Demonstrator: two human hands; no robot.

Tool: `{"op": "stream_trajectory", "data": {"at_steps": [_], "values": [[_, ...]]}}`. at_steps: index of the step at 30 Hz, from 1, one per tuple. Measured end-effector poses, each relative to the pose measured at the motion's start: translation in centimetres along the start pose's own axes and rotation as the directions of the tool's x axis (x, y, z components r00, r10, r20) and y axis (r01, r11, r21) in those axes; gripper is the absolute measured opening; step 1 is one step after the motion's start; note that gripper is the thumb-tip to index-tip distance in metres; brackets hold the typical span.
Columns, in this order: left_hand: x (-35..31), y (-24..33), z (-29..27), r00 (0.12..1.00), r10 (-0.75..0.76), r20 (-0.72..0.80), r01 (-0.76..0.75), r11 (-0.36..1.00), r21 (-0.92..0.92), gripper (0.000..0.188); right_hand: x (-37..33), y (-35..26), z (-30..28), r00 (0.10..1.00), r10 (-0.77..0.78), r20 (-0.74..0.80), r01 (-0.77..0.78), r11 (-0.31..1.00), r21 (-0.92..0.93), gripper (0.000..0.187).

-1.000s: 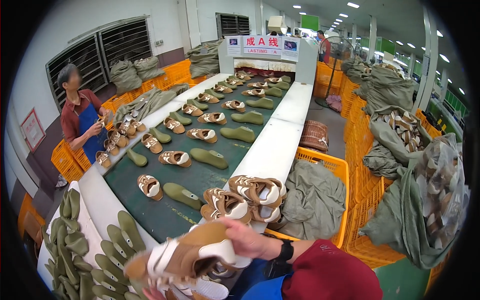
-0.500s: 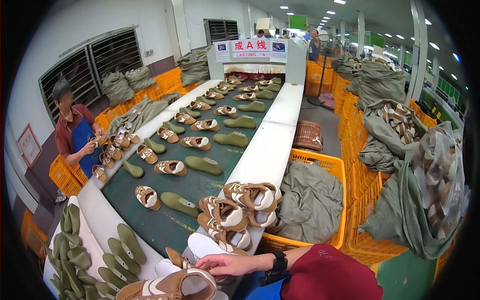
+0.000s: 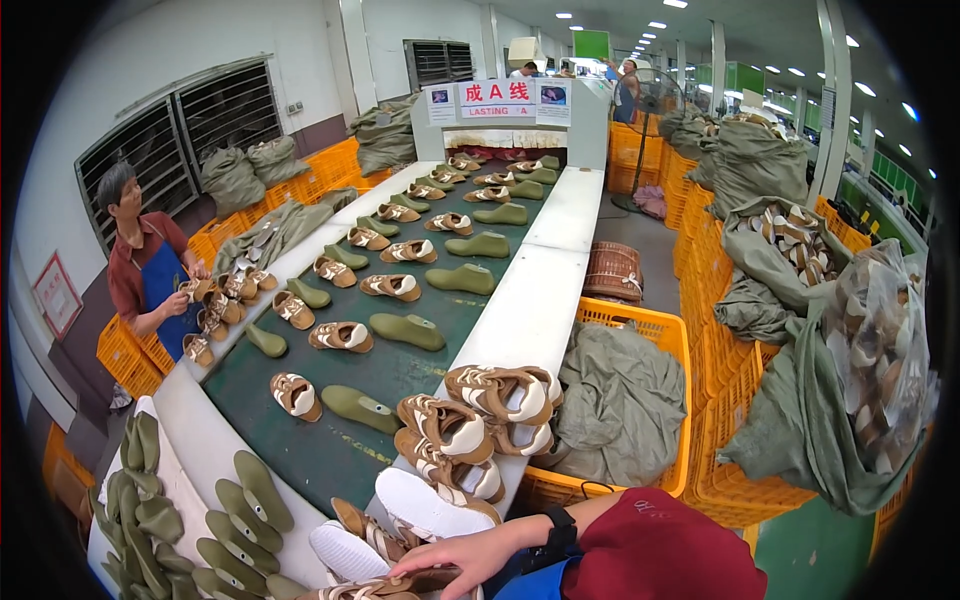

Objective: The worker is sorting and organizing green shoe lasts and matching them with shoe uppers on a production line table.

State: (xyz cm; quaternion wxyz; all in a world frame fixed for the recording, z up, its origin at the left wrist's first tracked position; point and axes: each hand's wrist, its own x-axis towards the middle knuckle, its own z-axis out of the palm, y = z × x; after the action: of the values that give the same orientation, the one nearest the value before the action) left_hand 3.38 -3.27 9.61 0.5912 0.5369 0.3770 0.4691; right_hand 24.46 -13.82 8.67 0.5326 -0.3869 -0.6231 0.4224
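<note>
My right hand (image 3: 455, 560) comes in from the lower right, a dark watch on its wrist. Its thumb and fingers grip a brown and white sneaker (image 3: 375, 590), mostly cut off by the lower edge. Beside it, sneakers lie tipped with their white soles showing: one sole (image 3: 345, 550) to the left, another sole (image 3: 435, 505) just beyond my hand. Farther along the white ledge stands a pile of brown sneakers (image 3: 450, 430). My left hand is out of the picture.
A dark green conveyor belt (image 3: 300, 450) carries sneakers and green shoe lasts (image 3: 360, 408) in rows. More lasts (image 3: 145, 520) are heaped at the near left. An orange crate (image 3: 675, 400) with grey cloth stands right of the belt. A co-worker (image 3: 150, 260) handles shoes across at left.
My right hand has moved down slightly, and the near sneaker has dropped mostly below the picture's edge. More of the white soles shows. The co-worker's head has risen a little.
</note>
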Motion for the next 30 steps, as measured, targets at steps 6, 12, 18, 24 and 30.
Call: {"op": "stream_trajectory", "data": {"at_steps": [6,12,18,24,30], "values": [[-0.4,-0.1,0.8,0.998,0.041,-0.045,-0.050,0.972,-0.228,0.035,0.0,0.0,-0.3,0.999,-0.040,0.030,0.042,0.994,-0.100,0.057],[-0.7,-1.1,-0.4,0.992,-0.080,0.097,0.097,0.977,-0.189,0.029,0.4,-0.8,-0.4,0.997,0.000,0.080,0.015,0.982,-0.189,0.067],[-0.5,-0.1,0.2,0.986,-0.090,0.141,0.114,0.978,-0.175,0.029,1.4,-2.2,0.0,0.950,0.305,0.074,-0.254,0.885,-0.390,0.059],[0.0,-0.2,-0.5,0.983,-0.075,0.165,0.082,0.996,-0.035,0.031,0.8,0.1,0.5,0.992,-0.117,0.052,0.128,0.892,-0.434,0.066],[0.2,-1.0,-1.0,0.978,-0.100,0.185,0.090,0.994,0.061,0.034,0.8,0.4,0.8,0.978,-0.205,-0.039,0.147,0.808,-0.571,0.057]]}}
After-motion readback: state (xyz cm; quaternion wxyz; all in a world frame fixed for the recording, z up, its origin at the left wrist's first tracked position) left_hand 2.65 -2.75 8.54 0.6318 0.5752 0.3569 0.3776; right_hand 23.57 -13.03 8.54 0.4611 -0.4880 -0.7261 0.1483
